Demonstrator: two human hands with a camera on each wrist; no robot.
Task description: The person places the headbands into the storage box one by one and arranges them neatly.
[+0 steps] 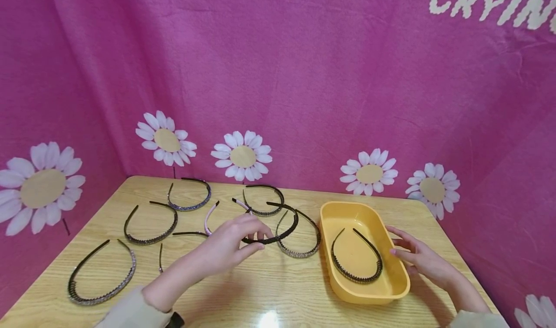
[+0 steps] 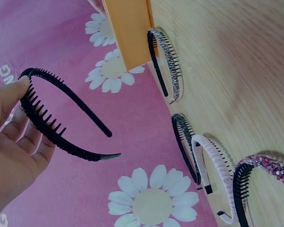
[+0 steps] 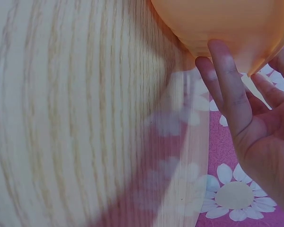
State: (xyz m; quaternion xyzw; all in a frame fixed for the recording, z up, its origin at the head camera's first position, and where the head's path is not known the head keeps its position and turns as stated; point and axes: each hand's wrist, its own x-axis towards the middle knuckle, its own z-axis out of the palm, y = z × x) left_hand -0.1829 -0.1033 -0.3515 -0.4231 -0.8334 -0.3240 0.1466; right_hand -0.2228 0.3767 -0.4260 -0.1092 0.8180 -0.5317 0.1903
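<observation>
My left hand (image 1: 236, 241) holds a black toothed headband (image 2: 42, 125) up over the table, pinched at its curve between thumb and fingers, its two ends pointing away from the palm. On the right side of the yellow tray (image 1: 347, 296), my right hand (image 1: 419, 258) has its thumb at the rim and its fingers against the outer wall. In the right wrist view, those fingers (image 3: 229, 90) are fairly straight along the plastic. A dark toothed headband (image 1: 360, 278) lies inside the tray. Beneath the held one, a glittery headband (image 1: 299, 254) lies close beside the tray.
Several more headbands lie across the left and middle of the wooden table (image 1: 278, 294), among them a pink one (image 2: 215, 165), a blue glittery one (image 1: 193, 207) and a silvery one (image 1: 102, 299). A pink cloth (image 1: 304, 77) with daisies stands behind and at both sides.
</observation>
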